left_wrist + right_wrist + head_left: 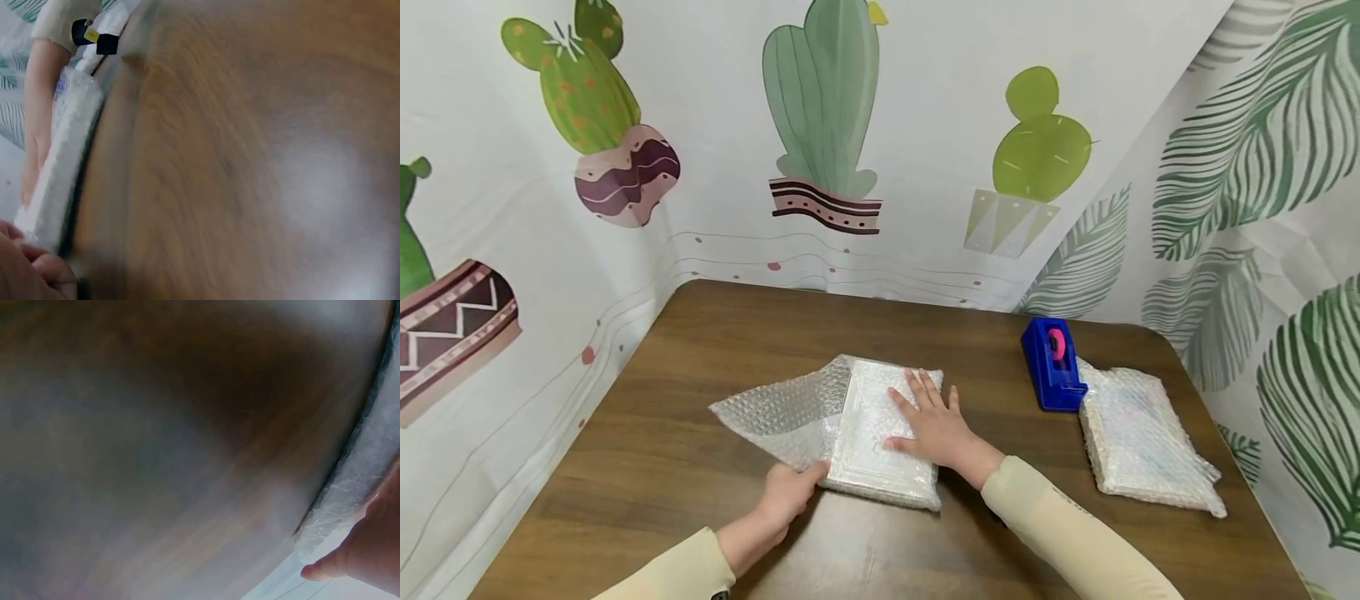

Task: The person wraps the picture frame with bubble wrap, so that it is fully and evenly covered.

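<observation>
A flat white rectangular item (pixel 865 417), wrapped in clear bubble wrap, lies in the middle of the table in the head view. From its left side a loose flap of bubble wrap (pixel 782 410) spreads out to a point. My left hand (pixel 786 496) pinches the bubble wrap at the near left corner, thumb on top. With fingers spread and straight, my right hand (pixel 936 427) presses on the right part of the package. The package's side (pixel 353 481) and part of the right hand (pixel 369 547) show in the right wrist view.
On the right of the brown wooden table (pixel 647 467) lies a second bubble-wrapped package (pixel 1138 437). A blue tape dispenser (pixel 1047 375) with a pink core stands against its far left corner. Behind the table hangs a cloth (pixel 925 108) printed with cacti and leaves.
</observation>
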`<state>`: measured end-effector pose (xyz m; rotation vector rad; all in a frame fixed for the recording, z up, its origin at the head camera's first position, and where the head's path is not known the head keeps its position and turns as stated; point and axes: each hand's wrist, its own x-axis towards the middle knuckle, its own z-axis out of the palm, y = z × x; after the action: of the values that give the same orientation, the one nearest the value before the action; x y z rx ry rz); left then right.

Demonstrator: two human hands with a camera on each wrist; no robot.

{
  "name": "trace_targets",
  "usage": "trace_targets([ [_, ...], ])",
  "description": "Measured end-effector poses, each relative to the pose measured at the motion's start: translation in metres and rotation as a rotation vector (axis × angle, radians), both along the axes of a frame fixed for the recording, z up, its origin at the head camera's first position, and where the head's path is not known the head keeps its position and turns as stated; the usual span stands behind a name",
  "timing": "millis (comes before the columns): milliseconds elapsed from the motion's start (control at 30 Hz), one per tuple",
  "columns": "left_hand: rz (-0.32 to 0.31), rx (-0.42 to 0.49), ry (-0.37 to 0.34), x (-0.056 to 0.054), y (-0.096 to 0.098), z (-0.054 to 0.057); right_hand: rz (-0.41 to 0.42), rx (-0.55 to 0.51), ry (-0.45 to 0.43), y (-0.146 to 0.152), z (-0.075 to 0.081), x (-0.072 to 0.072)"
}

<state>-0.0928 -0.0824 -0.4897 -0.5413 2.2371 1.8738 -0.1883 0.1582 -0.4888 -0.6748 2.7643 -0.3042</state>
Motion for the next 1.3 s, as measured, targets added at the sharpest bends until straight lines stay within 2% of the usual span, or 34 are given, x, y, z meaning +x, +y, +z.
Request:
trace_targets([
  [100,-0.002,-0.044,0.136,-0.007,0.005,0.006,-0.005,0.001,-0.002,-0.001,0.001,0.000],
  [167,-0.008,0.021,0.195,-0.010,0.010,0.012,-0.008,0.007,-0.003,-0.001,0.002,0.000],
  [267,-0.006,0.138,0.188,-0.011,0.021,0.020,-0.011,0.009,0.003,-0.001,0.002,0.001],
  [333,-0.025,0.184,0.183,-0.010,0.030,0.022,-0.012,0.012,0.006,-0.002,0.002,0.001],
  [367,-0.038,0.177,0.192,-0.009,0.034,0.023,-0.013,0.010,0.010,-0.002,0.002,0.001],
  [433,-0.077,0.105,0.233,-0.006,0.042,0.022,-0.020,-0.006,0.022,-0.003,0.002,0.002],
  [500,-0.149,-0.004,0.307,-0.005,0.048,0.019,-0.026,-0.018,0.028,-0.003,0.002,0.003],
  [667,-0.315,-0.410,0.482,0.000,0.056,0.007,-0.014,-0.063,0.048,-0.005,-0.002,0.003],
  [833,-0.465,-0.700,0.554,0.006,0.057,-0.004,0.025,-0.131,0.104,-0.002,-0.007,0.007],
  [1000,-0.597,-0.968,0.609,0.005,0.052,-0.009,0.064,-0.178,0.127,0.001,-0.011,0.007],
  [1067,-0.627,-1.055,0.635,0.005,0.051,-0.010,0.052,-0.187,0.105,0.000,-0.008,0.007],
  [1167,-0.660,-1.138,0.630,0.005,0.051,-0.011,0.030,-0.212,0.083,-0.002,-0.005,0.008],
  [1233,-0.693,-1.149,0.606,0.005,0.052,-0.010,0.027,-0.211,0.067,-0.002,-0.006,0.007],
  [1300,-0.737,-1.120,0.569,0.005,0.051,-0.008,0.034,-0.225,0.058,-0.001,-0.006,0.004],
])
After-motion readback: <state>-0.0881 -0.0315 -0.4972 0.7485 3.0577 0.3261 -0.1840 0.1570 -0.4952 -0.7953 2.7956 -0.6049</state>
